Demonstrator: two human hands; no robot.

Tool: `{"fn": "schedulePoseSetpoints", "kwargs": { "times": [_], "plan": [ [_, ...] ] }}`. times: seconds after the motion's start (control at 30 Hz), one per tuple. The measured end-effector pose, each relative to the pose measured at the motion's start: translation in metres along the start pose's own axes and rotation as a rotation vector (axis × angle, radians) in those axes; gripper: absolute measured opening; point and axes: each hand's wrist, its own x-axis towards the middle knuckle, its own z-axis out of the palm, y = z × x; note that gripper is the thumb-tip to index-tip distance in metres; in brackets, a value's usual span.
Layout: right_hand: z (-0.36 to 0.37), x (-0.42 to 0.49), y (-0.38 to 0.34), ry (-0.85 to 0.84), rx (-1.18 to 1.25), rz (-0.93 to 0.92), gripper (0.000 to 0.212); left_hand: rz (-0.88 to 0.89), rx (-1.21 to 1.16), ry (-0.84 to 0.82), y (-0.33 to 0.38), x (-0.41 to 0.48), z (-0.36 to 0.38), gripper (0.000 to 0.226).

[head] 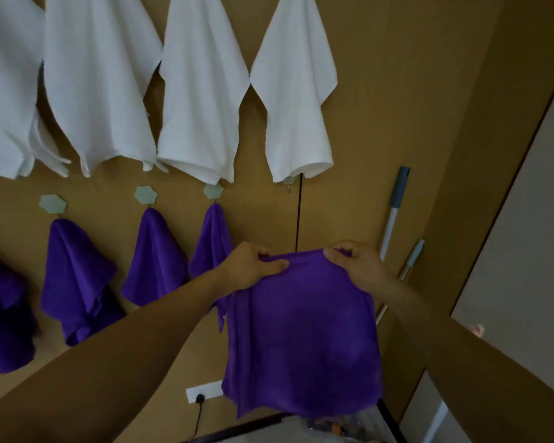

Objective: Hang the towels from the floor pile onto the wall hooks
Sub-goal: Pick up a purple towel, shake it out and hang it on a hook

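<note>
Brown wall (381, 123) behind; purple towel (301, 330) hangs below left grip (253, 266), right grip (359, 266), both pinching top edge.

The plain deep-purple plush towel (301, 330) I'm holding is one solid colour edge to edge; the smaller purple hung cloths (77, 276) on the lower row are approx. the same shade, darker in the folds; the flat white hung towels (202, 91) above are plain white; the little hexagonal plastic hooks (145, 195) are pale sage green; the smooth wall (381, 107) is mustard-tan throughout; the rectangular socket plate (209, 390) is white w/ a black plug; the slim pole (391, 225) is white w/ a grey-blue cap; the thin hanging cord (298, 212) is black.
</note>
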Motion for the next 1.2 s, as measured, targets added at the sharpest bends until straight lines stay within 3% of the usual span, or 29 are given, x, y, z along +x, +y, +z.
{"fn": "schedulePoseSetpoints", "kwargs": {
  "times": [0.13, 0.27, 0.47, 0.63, 0.8, 0.93, 1.07, 1.13, 1.2],
  "plan": [
    [0.008, 0.039, 0.009, 0.085, -0.028, -0.031, 0.024, 0.045, -0.157, 0.035, -0.007, 0.038, -0.01, 0.017],
    [0.014, 0.092, 0.016, 0.195, -0.07, -0.075, 0.017, 0.044, -0.229, 0.239, -0.013, 0.089, -0.007, 0.019],
    [0.02, 0.189, 0.019, 0.312, -0.107, -0.171, 0.029, 0.022, -0.101, 0.636, -0.02, 0.17, -0.014, 0.027],
    [0.025, 0.248, 0.028, 0.364, -0.086, -0.264, 0.028, 0.025, -0.002, 0.803, -0.025, 0.213, -0.017, 0.033],
    [0.036, 0.263, 0.036, 0.407, -0.048, -0.308, 0.019, 0.011, 0.115, 0.952, -0.031, 0.225, -0.006, 0.022],
    [0.043, 0.258, 0.051, 0.276, -0.009, -0.193, 0.026, -0.196, 0.125, 0.921, -0.038, 0.225, 0.004, 0.028],
    [0.049, 0.255, 0.059, 0.196, -0.008, -0.058, 0.028, -0.547, -0.401, 0.593, -0.044, 0.227, 0.015, 0.014],
    [0.052, 0.253, 0.058, 0.189, 0.001, -0.044, 0.034, -0.585, -0.297, 0.497, -0.042, 0.227, 0.015, 0.015],
    [0.054, 0.252, 0.057, 0.228, -0.139, -0.076, 0.033, -0.507, 0.071, 0.509, -0.036, 0.225, 0.015, 0.024]
  ]
}}
